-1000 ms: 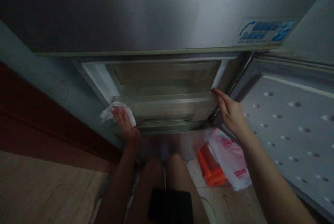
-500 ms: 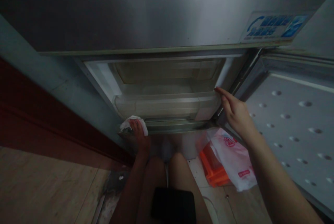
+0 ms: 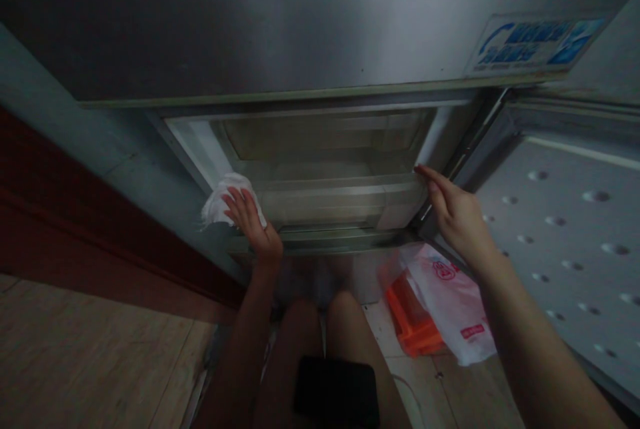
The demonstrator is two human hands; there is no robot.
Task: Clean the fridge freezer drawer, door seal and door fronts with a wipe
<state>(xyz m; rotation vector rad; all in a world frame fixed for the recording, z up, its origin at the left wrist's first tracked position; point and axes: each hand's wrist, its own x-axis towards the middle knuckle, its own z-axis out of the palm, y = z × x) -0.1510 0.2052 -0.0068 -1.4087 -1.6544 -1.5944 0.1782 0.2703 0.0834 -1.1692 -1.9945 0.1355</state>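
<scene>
My left hand [image 3: 250,219] presses a crumpled white cloth [image 3: 215,205] flat under its fingers. The cloth covers the front left corner of a clear plastic drawer [image 3: 325,199] and the fridge frame beside it. On the other side, my right hand [image 3: 453,209] has its fingertips at the drawer's upper right corner, with the thumb bent below; its grip is partly hidden. The drawer sits in the lower compartment of a refrigerator [image 3: 300,29], whose lower door [image 3: 575,215] stands open to the right.
A white plastic bag [image 3: 450,302] with red print lies by an orange container [image 3: 410,322] on the floor, under the open door. A black phone-like object [image 3: 336,392] rests on my thighs. A dark red panel [image 3: 100,229] and a pale wall stand close on the left.
My left hand has moved up and slightly left with the cloth, from the lower sill to the drawer's left corner. The right hand stays at the drawer's right corner.
</scene>
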